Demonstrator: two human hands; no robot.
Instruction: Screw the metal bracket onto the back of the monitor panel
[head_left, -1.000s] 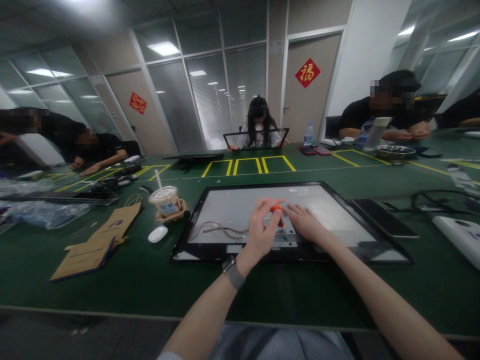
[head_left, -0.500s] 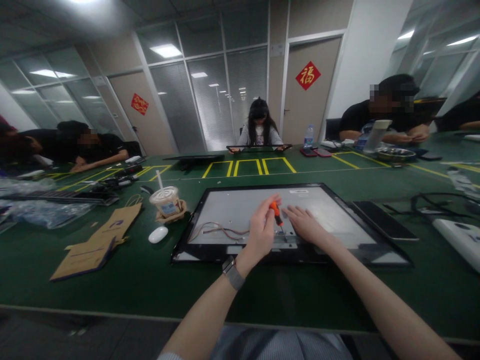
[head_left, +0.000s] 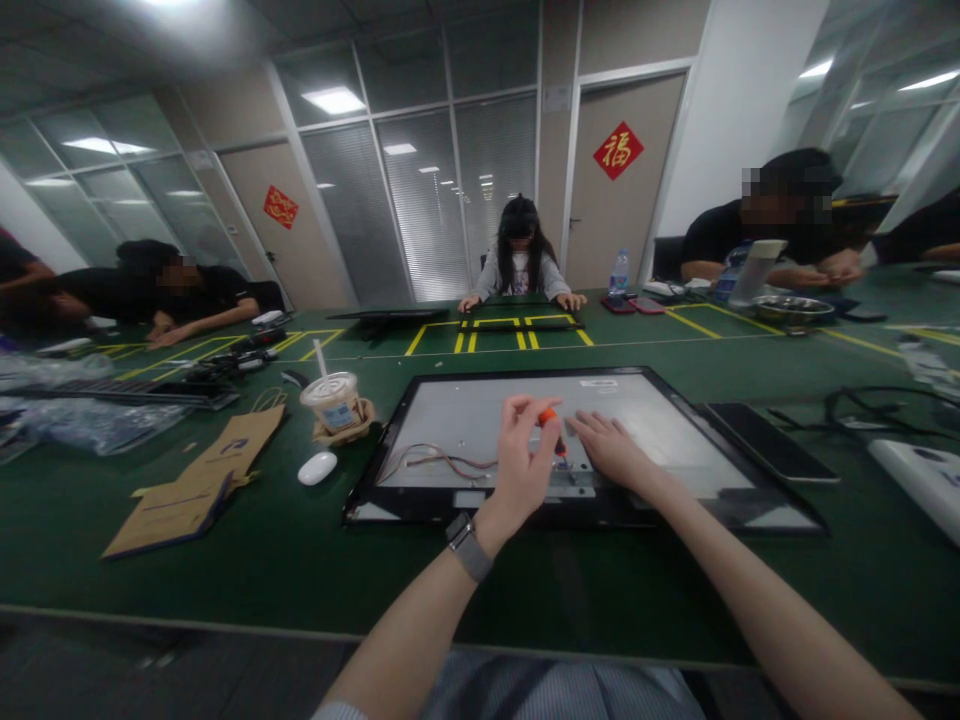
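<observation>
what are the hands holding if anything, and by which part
The left hand holds an orange-handled screwdriver by its handle. The right hand holds nothing; it rests on the grey panel.

The left hand (head_left: 523,450) rises with thumb and fingers bent in a pinch — the right hand (head_left: 613,450) lies palm-down, fingers extended — both bare forearms (head_left: 757,580) slanting inward.

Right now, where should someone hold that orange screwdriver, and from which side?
The screwdriver is probably best gripped by its orange handle, coming from the left: it stands tilted over the panel, handle uppermost, and the right hand lies on the panel to its right.
</observation>
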